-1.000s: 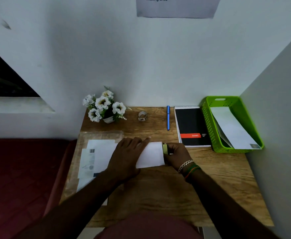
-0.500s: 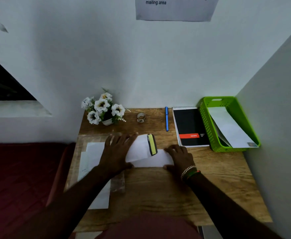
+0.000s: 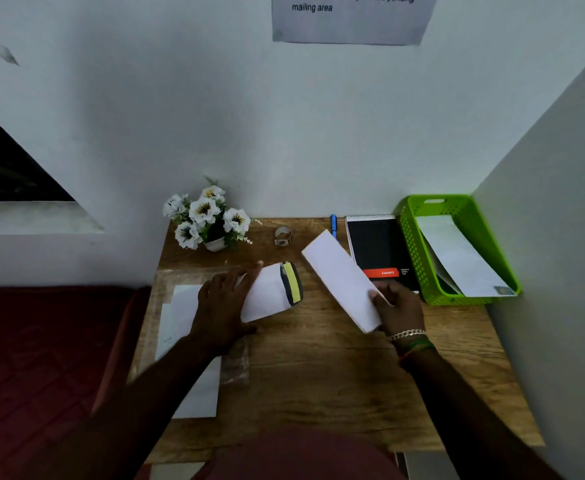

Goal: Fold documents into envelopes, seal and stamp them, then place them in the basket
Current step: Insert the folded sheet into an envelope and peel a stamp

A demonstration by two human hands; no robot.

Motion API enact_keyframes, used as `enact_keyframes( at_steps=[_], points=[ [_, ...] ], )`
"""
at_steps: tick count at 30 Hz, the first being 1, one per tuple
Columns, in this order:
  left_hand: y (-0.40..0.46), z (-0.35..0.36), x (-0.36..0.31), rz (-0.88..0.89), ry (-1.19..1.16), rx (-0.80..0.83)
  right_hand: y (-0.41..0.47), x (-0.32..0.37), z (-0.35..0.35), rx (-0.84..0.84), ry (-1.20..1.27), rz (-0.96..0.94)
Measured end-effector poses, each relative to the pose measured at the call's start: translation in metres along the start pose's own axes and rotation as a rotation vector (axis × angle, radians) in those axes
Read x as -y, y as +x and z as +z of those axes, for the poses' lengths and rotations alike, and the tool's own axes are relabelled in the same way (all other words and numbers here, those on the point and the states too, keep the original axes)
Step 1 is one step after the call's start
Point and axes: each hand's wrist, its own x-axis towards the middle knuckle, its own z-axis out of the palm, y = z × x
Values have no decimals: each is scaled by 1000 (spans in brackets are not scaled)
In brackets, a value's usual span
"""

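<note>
Head view: left hand [image 3: 222, 303] lying flat, fingers spread, pressing white envelope [image 3: 267, 296] onto wooden desk [image 3: 318, 368]. Glue stick [image 3: 291, 283], yellow-black, lying across envelope's right end. Right hand [image 3: 396, 308] pinching near end of folded document [image 3: 341, 277], holding it tilted above desk, far end pointing toward blue pen [image 3: 333, 223]. Green basket [image 3: 409, 244] sitting at far right, holding envelopes. Black notepad [image 3: 376, 244] lying just left of basket. Flower pot [image 3: 208, 220] standing far left; paper stack [image 3: 180, 313] lying under left forearm.
</note>
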Motion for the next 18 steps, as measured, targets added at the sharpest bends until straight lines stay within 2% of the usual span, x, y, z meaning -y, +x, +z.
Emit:
enact_keyframes(
  at_steps=[2, 4, 8, 18],
  points=[
    [1, 0, 0, -10, -7, 1, -4, 2, -4, -11, 175, 6],
    [2, 2, 1, -13, -11, -9, -5, 3, -6, 13, 229, -18],
    [4, 4, -1, 21, 6, -23, -7, 8, -9, 101, 84, -134],
    [6, 4, -3, 19, 121, -53, 13, 17, -38, 334, -326, -216]
  ],
)
